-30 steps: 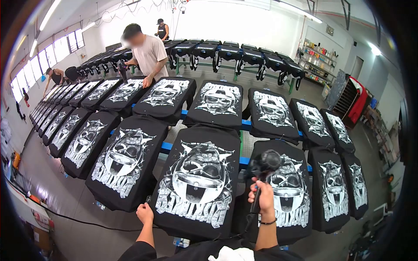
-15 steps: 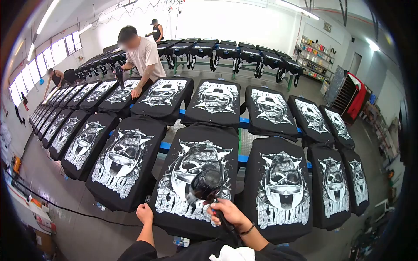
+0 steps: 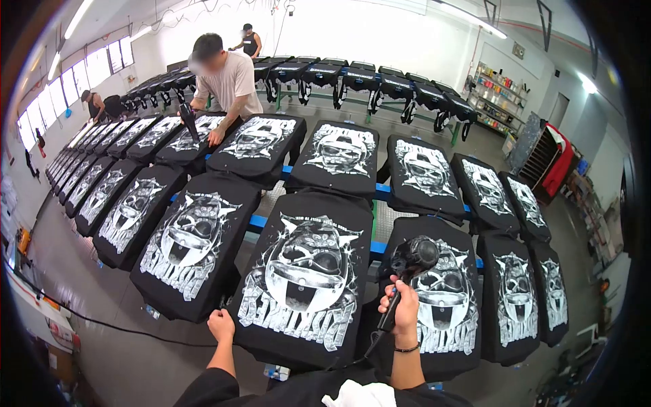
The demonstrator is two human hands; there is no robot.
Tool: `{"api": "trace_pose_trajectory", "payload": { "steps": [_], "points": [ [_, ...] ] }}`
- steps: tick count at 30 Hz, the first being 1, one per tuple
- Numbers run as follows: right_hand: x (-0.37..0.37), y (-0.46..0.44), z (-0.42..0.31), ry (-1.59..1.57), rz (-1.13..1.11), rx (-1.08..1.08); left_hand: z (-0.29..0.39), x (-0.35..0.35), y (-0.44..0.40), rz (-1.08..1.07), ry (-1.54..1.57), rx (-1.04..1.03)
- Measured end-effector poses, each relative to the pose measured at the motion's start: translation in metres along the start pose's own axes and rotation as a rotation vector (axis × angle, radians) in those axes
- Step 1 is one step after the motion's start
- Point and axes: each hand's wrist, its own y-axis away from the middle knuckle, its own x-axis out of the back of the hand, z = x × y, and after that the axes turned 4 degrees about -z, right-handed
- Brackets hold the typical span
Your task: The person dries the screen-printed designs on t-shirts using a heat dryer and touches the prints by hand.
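My right hand (image 3: 405,306) grips the handle of a black hair dryer (image 3: 415,258), raised over the printed black T-shirt (image 3: 449,366) to the right of centre. The dryer covers part of that shirt's print. Its cord drops from the handle toward my body. My left hand (image 3: 222,325) is closed in a fist at the lower left edge of the central T-shirt (image 3: 254,336); whatever its fingers may hold is hidden. The central shirt lies flat on a board, with a white helmeted-skull print in full view.
More printed shirts (image 3: 190,251) lie in two long rows on blue rails (image 3: 277,193). Across the row a co-worker (image 3: 227,78) holds another dryer (image 3: 188,120). A dark cable (image 3: 129,330) runs at left. Shelves (image 3: 498,95) and a rack (image 3: 539,159) stand at right.
My right hand has carried the hair dryer rightward and up, from above the central shirt to above the shirt on its right. My left hand stays closed at nearly the same place.
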Motion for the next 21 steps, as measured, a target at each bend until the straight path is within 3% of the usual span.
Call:
{"api": "trace_pose_trajectory", "payload": {
  "steps": [3, 6, 8, 9, 11, 12, 13, 14, 21],
  "points": [
    [0.000, 0.010, 0.002, 0.014, -0.090, -0.101, 0.008, 0.006, 0.003, -0.023, 0.034, 0.059],
    [0.001, 0.023, 0.008, 0.113, -0.279, -0.290, 0.024, -0.003, -0.009, 0.086, 0.316, -0.143],
    [-0.002, 0.027, 0.012, 0.117, -0.400, -0.387, 0.111, 0.034, -0.008, -0.042, 0.642, -0.385],
    [-0.006, 0.030, 0.013, 0.100, -0.436, -0.454, 0.177, 0.079, 0.010, -0.252, 0.885, -0.358],
    [-0.012, 0.029, 0.012, 0.099, -0.463, -0.477, 0.265, 0.166, 0.044, -0.499, 1.050, -0.745],
    [-0.015, 0.028, 0.011, 0.098, -0.479, -0.477, 0.296, 0.204, 0.065, -0.492, 1.079, -0.954],
    [-0.020, 0.029, 0.003, 0.130, -0.474, -0.389, 0.339, 0.256, 0.114, -0.573, 1.466, -1.217],
    [-0.022, 0.026, 0.001, 0.285, -0.463, -0.262, 0.334, 0.259, 0.116, -0.555, 1.464, -1.204],
    [-0.005, 0.024, -0.020, 0.122, -0.347, -0.247, 0.322, 0.261, 0.141, -0.540, 1.525, -1.211]
  ]
}}
